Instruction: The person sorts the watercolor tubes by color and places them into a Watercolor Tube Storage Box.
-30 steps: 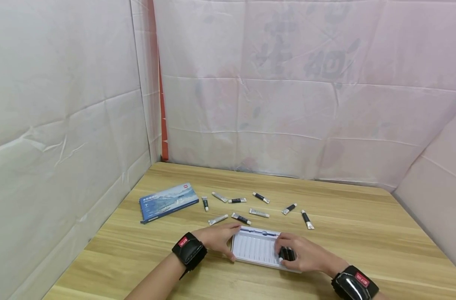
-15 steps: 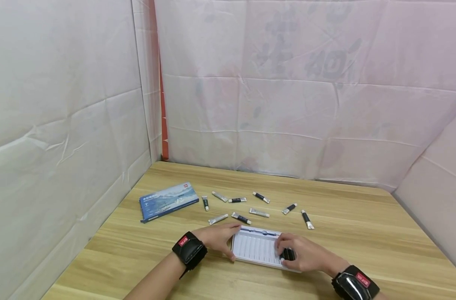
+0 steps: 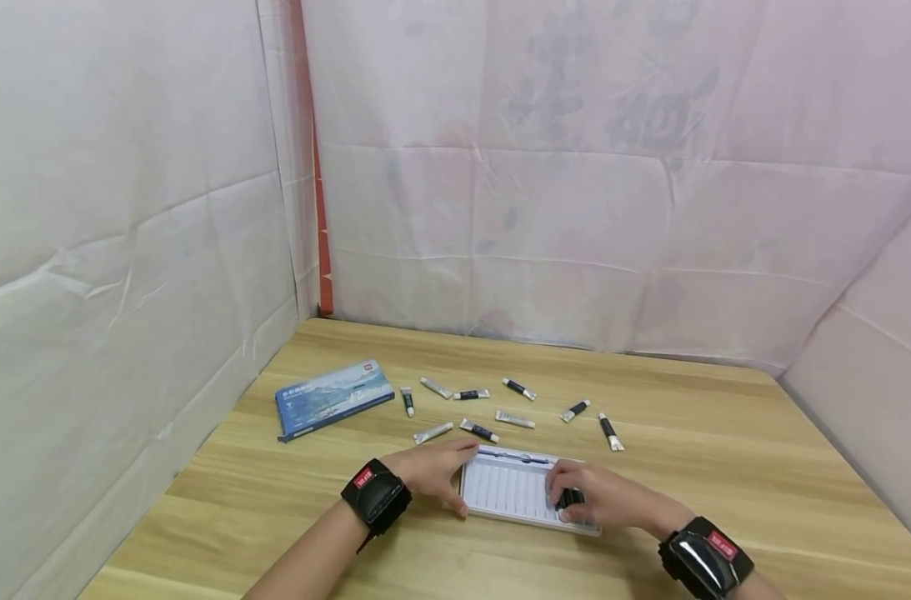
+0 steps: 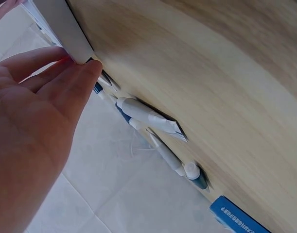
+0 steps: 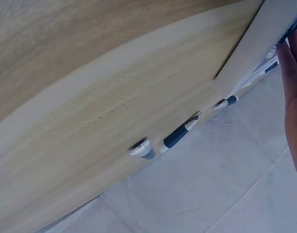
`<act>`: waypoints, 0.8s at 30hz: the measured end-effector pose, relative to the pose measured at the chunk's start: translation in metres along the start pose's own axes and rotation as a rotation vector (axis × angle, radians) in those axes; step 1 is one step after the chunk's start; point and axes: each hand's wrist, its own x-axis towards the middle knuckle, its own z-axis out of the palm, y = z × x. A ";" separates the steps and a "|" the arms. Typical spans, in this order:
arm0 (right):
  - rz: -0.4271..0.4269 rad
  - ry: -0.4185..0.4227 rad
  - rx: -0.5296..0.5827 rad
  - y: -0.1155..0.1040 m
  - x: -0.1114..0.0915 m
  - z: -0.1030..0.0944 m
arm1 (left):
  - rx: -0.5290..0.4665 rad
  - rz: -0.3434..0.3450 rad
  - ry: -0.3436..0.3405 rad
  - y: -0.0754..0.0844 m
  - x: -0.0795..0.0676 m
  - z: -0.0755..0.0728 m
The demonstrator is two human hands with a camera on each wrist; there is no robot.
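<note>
A white ribbed tray (image 3: 503, 490) lies near the front of the table, with a thin blue-handled brush (image 3: 511, 456) in the slot along its far side. My left hand (image 3: 434, 473) holds the tray's left end, thumb at the near edge and fingers at the far corner. Over the right end, my right hand (image 3: 608, 497) has its fingers curled on a dark paint tube (image 3: 570, 497) in the tray; the hand covers much of it. In the right wrist view, fingertips (image 5: 284, 51) press against the dark tube at the tray's edge.
Beyond the tray several paint tubes lie scattered, among them a grey tube (image 3: 515, 419), a dark tube (image 3: 610, 432) at the right and a green-black one (image 3: 407, 402) at the left. A blue box (image 3: 335, 398) lies at the back left. White sheeting (image 3: 470, 208) surrounds the table.
The head view has tilted slightly, so everything sits a little higher. Less of the dark tube shows under my right fingers. My left hand keeps its place on the tray.
</note>
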 end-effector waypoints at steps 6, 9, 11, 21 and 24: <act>0.010 -0.021 0.023 -0.002 0.002 -0.002 | -0.002 -0.005 0.005 -0.002 0.000 0.001; 0.014 -0.027 0.029 -0.002 0.003 -0.003 | -0.001 -0.005 0.009 -0.003 0.000 0.001; 0.019 -0.032 0.037 -0.001 0.004 -0.004 | -0.003 -0.011 0.009 -0.003 0.000 0.001; -0.014 -0.043 0.064 0.004 0.003 -0.005 | -0.019 -0.007 0.009 -0.002 0.001 0.001; -0.014 -0.045 0.061 0.005 0.003 -0.003 | -0.013 -0.008 0.008 -0.002 0.001 0.001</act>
